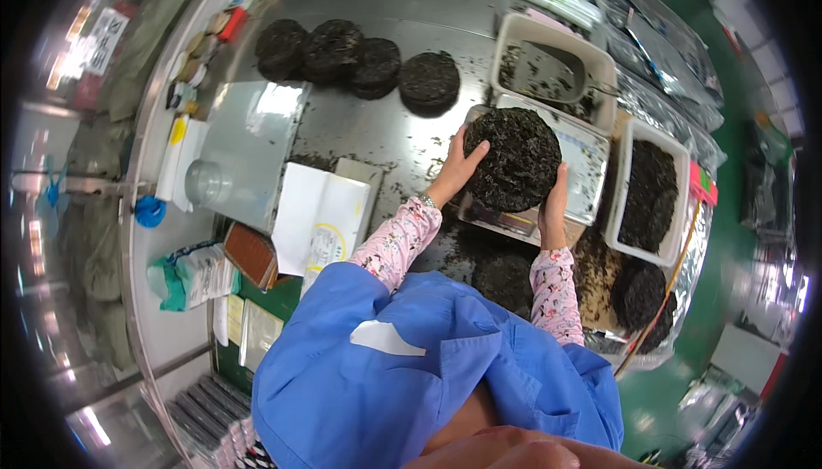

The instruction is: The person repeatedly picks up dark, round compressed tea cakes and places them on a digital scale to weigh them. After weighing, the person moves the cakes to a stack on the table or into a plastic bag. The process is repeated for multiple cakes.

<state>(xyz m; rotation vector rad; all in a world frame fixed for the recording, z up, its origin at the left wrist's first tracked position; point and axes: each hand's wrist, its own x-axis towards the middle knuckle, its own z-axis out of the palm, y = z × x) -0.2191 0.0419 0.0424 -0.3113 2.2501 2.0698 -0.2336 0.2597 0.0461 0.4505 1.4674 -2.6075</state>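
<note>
While the left hand [461, 167] and right hand [554, 205] grip it from opp. sides, the dark leaf cake [515, 161] is held in front of the chest, over a pale-topped box [586, 173]; can't tell if the two touch. Left thumb lies on the cake's upper face by the left rim; right hand's on the right, near edge, fingers mostly hidden. Cake's approx. round, so no clear long axis; broad face points up, toward the head. Far side: white bin [552, 36] w/ a grey scoop [548, 71] & loose leaf bits, close beyond the cake. Right: white tub [642, 251] of dark leaf, just beside the box, so far & right sides are tight. Left's roomier: a strip of bare metal worktop [385, 126], dotted w/ crumbs, bounded at the far side by a row of dark cakes [430, 83], at the near left by white papers [300, 212]. Further left, a pale glossy sheet [253, 139] lies flat, w/ a clear jar [207, 182] at its near left corner.
</note>
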